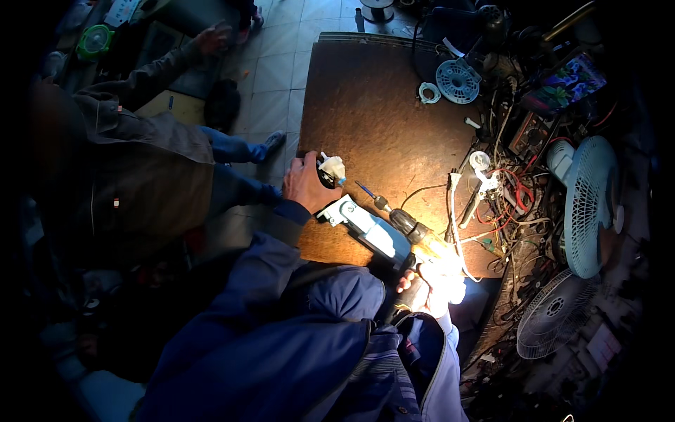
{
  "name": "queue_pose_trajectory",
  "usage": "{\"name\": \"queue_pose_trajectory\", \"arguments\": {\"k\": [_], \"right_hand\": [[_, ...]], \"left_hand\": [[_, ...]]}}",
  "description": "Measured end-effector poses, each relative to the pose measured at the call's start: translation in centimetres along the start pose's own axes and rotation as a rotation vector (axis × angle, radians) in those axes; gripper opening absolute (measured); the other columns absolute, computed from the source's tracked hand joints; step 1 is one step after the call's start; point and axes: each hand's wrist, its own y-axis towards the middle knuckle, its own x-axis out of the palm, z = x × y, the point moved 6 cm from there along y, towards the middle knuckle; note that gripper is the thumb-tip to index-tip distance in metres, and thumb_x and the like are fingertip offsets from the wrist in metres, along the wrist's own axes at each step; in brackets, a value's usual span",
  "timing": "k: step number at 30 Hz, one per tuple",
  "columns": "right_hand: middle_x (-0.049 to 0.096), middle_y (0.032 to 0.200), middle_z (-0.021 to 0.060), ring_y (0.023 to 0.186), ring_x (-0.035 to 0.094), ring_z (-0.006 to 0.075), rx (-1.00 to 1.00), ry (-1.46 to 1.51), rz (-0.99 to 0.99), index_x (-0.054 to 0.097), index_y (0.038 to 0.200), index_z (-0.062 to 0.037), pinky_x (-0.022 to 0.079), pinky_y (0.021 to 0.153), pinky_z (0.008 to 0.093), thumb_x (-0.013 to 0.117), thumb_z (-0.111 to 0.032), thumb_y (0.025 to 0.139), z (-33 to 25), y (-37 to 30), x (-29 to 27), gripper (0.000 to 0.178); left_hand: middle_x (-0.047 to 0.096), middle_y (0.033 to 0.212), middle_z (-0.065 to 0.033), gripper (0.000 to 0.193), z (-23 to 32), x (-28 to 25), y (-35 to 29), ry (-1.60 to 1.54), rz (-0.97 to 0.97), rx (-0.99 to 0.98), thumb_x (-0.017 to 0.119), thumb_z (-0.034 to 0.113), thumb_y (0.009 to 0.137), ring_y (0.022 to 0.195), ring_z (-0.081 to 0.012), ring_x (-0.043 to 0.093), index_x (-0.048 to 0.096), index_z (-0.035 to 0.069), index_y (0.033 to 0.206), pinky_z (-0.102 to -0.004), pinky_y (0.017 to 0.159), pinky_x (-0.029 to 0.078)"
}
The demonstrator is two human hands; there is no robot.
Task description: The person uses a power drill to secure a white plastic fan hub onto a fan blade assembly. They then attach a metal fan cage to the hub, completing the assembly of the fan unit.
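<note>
My left hand (301,184), at the table's left edge, is closed around a small dark part with a white plastic piece (332,169) on top; my fingers hide much of it. In my right hand (434,285), brightly lit and partly washed out, is a power drill (413,231). The drill's long bit (365,190) points up and left toward the held part, with a gap between them. Below the bit lies a light blue and white plastic housing (369,225) with a round pivot at its end, its lower end near my right hand.
The brown wooden table (373,98) carries a blue round grille (458,81) and a white ring (429,93) at the far right. Tangled wires (517,197), a blue fan cage (589,204) and a grey fan grille (555,306) crowd the right. Another person (140,155) stands left.
</note>
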Motion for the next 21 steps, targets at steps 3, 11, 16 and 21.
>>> {"name": "queue_pose_trajectory", "arguments": {"k": [3, 11, 16, 21], "right_hand": [[0.065, 0.095, 0.0143, 0.085, 0.066, 0.0309, 0.006, 0.068, -0.017, 0.058, 0.126, -0.0004, 0.057, 0.079, 0.0478, 0.069, -0.021, 0.099, 2.2, 0.5, -1.0, 0.035], [0.065, 0.097, 0.0139, 0.086, 0.065, 0.0303, 0.048, 0.137, -0.052, 0.058, 0.128, 0.0002, 0.056, 0.080, 0.0479, 0.068, -0.021, 0.098, 3.7, 0.2, -0.2, 0.038], [0.065, 0.097, 0.0137, 0.086, 0.065, 0.0301, 0.041, 0.162, -0.056, 0.057, 0.129, 0.0004, 0.056, 0.080, 0.0479, 0.068, -0.022, 0.098, 3.7, -0.2, 0.1, 0.040], [0.065, 0.097, 0.0136, 0.086, 0.065, 0.0298, 0.055, 0.174, -0.061, 0.057, 0.130, 0.0006, 0.055, 0.081, 0.0479, 0.068, -0.022, 0.098, 3.9, -0.2, 0.7, 0.041]], "left_hand": [[0.063, 0.124, -0.0256, 0.085, 0.1, 0.3, -0.5, 0.003, 0.015, -0.008, 0.090, 0.040, 0.067, 0.116, -0.0445, 0.063, 0.057, 0.010, 0.139, -0.0522, 0.099, 0.053], [0.064, 0.127, -0.0266, 0.089, -0.4, 0.2, -1.0, 0.010, -0.004, -0.034, 0.091, 0.040, 0.067, 0.117, -0.0450, 0.063, 0.055, 0.007, 0.141, -0.0523, 0.101, 0.053], [0.063, 0.128, -0.0265, 0.090, 0.4, 0.3, -0.7, -0.009, -0.017, -0.020, 0.092, 0.041, 0.067, 0.119, -0.0452, 0.063, 0.055, 0.007, 0.142, -0.0528, 0.101, 0.053], [0.062, 0.129, -0.0264, 0.090, 0.1, 0.2, -0.8, 0.015, -0.012, -0.049, 0.092, 0.041, 0.068, 0.118, -0.0453, 0.064, 0.055, 0.006, 0.142, -0.0528, 0.101, 0.054]]}}
